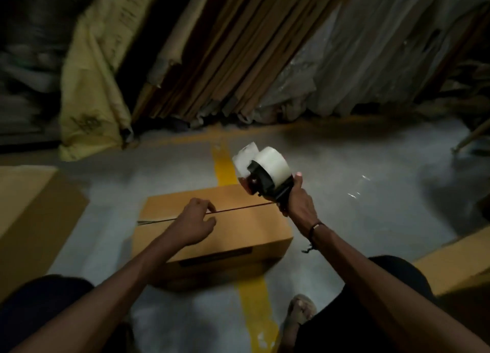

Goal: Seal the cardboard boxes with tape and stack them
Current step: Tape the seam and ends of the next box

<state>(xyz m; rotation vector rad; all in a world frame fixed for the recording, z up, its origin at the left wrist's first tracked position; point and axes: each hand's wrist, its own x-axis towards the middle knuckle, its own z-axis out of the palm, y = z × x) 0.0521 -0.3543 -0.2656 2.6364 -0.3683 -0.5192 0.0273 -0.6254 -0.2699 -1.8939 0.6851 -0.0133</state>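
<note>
Gripping tape dispenser [265, 176], right hand [298, 202] (left hand [195, 224] loosely curled over box [212, 233]).

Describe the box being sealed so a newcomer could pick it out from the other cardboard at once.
Follow the yellow floor line toward the person's knees: the box sits squarely across it. Unlike the larger box at the left edge, its top flaps meet in a dark, untaped seam, with the left hand over it and the tape dispenser raised beside it.

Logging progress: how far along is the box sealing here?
Done: the box's flaps are folded shut, and its centre seam shows dark with no tape visible. In hand: right hand grips the tape dispenser above the seam's right end; left hand rests on top. Left: taping, then stacking.
</note>
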